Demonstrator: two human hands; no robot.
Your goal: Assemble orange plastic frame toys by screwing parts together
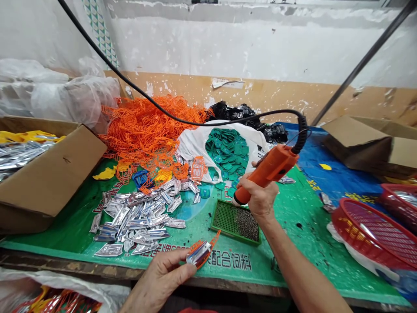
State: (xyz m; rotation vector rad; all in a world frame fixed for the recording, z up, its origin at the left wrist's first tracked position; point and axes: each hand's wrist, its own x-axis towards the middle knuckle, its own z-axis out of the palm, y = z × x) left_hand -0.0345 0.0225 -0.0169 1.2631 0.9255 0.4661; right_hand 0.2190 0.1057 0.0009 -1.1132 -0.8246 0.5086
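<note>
Between the thumb and fingers of my left hand [166, 271] is an orange plastic frame [213, 243] with a silver metal piece [199, 254] laid against it, near the table's front edge. My right hand [260, 198] is wrapped round an orange electric screwdriver [269, 169], its tip pointing down and left. Below that tip lies a green tray [224, 217] with small screws [247, 224] heaped at its right end. A pile of silver metal pieces [140, 217] spreads left of the tray. The screwdriver's bit is hidden or too small to make out.
Orange plastic frames [153, 134] are heaped behind. A white bag [192, 139] holds green plastic pieces [226, 150]; black parts [237, 113] lie beyond it. A cardboard box [52, 182] stands left, red baskets [355, 234] right. A black cable [182, 121] hangs across to the screwdriver.
</note>
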